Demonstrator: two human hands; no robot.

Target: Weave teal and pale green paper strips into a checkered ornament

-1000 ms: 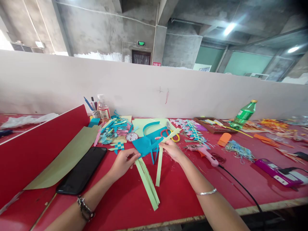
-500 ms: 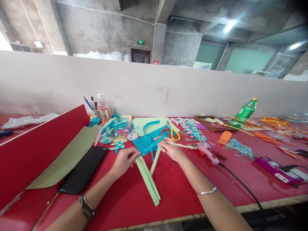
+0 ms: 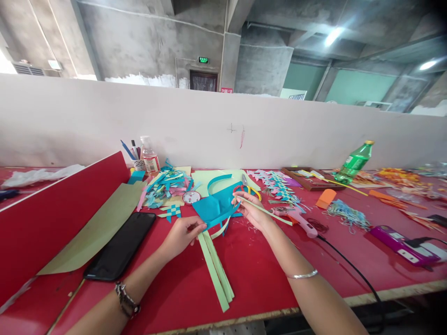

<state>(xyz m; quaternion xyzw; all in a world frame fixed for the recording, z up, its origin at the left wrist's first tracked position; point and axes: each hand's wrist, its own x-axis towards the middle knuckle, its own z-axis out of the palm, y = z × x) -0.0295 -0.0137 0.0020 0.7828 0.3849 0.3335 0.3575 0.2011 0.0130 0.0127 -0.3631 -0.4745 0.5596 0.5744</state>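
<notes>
My left hand (image 3: 183, 235) is closed in a pinch on one end of a bundle of paper strips. Pale green strips (image 3: 214, 267) fan down from it over the red table, and a blue strip (image 3: 220, 218) runs up to the right from the fingers. One pale green strip (image 3: 223, 229) curves out of the bundle toward my right hand (image 3: 252, 213). That hand pinches a pale green strip, whose free end (image 3: 282, 218) trails right past the wrist. Blue paper (image 3: 208, 208) lies just behind the hands, with scissors (image 3: 256, 191) partly hidden by my right fingers.
To the right lies a pink glue gun (image 3: 302, 223) with its black cord, then a purple power strip (image 3: 405, 246). A black phone (image 3: 120, 246) lies left. Paper scraps (image 3: 167, 184), woven paper pieces (image 3: 284, 188) and a green bottle (image 3: 355, 163) stand farther back.
My right hand has shifted slightly right and down, drawing the pale green strip away from the bundle. The blue strip is no longer in its fingers. My left hand has barely moved.
</notes>
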